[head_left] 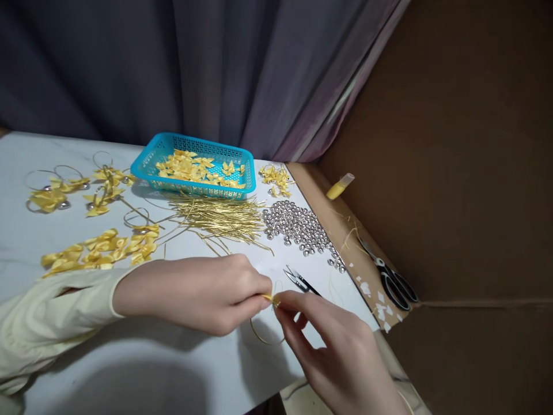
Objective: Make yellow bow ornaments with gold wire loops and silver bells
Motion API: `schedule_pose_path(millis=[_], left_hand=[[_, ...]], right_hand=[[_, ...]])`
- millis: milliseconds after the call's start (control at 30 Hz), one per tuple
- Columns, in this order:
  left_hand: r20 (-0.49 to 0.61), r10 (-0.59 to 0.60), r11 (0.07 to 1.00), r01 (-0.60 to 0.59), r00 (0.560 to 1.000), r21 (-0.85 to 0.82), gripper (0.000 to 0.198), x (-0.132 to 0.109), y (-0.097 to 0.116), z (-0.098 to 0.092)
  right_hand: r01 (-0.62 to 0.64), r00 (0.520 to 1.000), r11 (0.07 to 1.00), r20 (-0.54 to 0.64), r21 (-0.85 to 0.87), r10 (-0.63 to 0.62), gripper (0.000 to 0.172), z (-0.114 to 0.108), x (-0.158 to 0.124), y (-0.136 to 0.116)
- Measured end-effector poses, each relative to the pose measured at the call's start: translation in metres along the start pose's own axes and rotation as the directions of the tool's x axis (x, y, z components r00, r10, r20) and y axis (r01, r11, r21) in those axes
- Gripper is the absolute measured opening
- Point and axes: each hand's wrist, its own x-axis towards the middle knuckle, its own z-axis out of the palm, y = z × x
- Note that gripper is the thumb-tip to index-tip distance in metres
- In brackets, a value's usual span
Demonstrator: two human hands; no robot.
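Observation:
My left hand (207, 294) reaches in from the left, its thumb and forefinger pinched on a small yellow ribbon bow (268, 297). From the lower right comes my right hand (332, 340), fingertips closed at the other side of the same bow. A thin gold wire (258, 334) curves down below the fingertips. Most of the bow is covered by the fingers. Just beyond my hands lie small thread snips (298, 279), partly behind my right hand.
A blue basket (147, 180) holds yellow bows. Gold wire ties (220, 218), silver bells (296, 225), loose yellow bows (103, 249) and wired bows with bells (101, 184) cover the white table. At the right edge are black-handled scissors (393, 285) and a yellow-capped tube (340, 186).

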Motion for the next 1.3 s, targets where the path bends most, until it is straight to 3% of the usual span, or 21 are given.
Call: schedule_pose_path(millis=[333,833,1033,1300], left_hand=[[0.040,-0.043,0.998,0.041,0.998,0.041,0.024,0.0004,0.0012,0.0007],[0.096,-0.062,0.995,0.054,0.993,0.088,0.024,0.0046,0.0012,0.0005],[0.097,-0.070,0.993,0.060,0.993,0.100,0.024,0.0031,0.0014,0.0009],[0.082,-0.056,0.995,0.049,0.995,0.081,0.024,0.0019,-0.0026,-0.0011]], right_hand=[[0.083,0.996,0.992,0.037,-0.097,-0.079,0.019,0.0004,-0.0031,0.0033],[0.105,0.994,0.984,0.046,-0.146,-0.099,0.018,0.0051,-0.0031,0.0038],[0.078,0.996,0.989,0.056,-0.128,-0.071,0.020,0.0027,0.0003,0.0029],[-0.014,0.998,0.999,0.065,0.032,0.012,0.015,-0.0023,0.0051,0.0085]])
